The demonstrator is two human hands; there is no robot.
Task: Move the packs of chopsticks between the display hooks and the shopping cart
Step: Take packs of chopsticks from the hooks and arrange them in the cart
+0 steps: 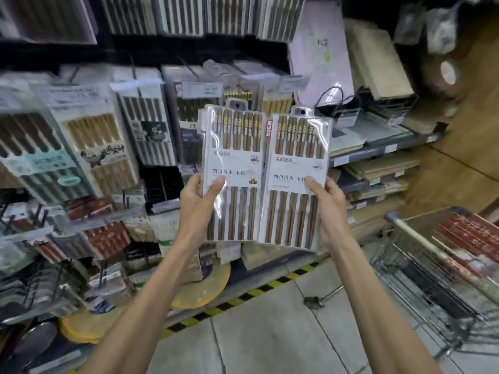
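**A:** Where are the packs at this moment?

**B:** Both are in the air, in front of the display. The left hand (198, 197) holds a flat clear plastic pack of brown wooden chopsticks with a white paper label (233, 157). Its thumb presses on the label and its fingers curl behind the left edge. The right hand (328, 201) pinches a second pack of the same kind (295, 163) in the same way, at its right edge. The packs are upright, side by side and very close.

**A:** Are they on a hook?

**B:** No, the hanging holes at the top of both are free. Behind them, other chopstick packs (94, 139) hang in rows. The hooks themselves are too blurred to make out.

**A:** And the cart?

**B:** The silver wire shopping cart (405, 265) stands to the right, well apart from the hands. Some flat red packs (469, 233) lie inside it, but I cannot read what they are.

**A:** So how far along is the task?

**B:** I judge it is in the middle of one transfer. Two packs are in hand, neither hung nor laid down. I cannot tell in which direction they go. What is left is to bring them to their place and let go.
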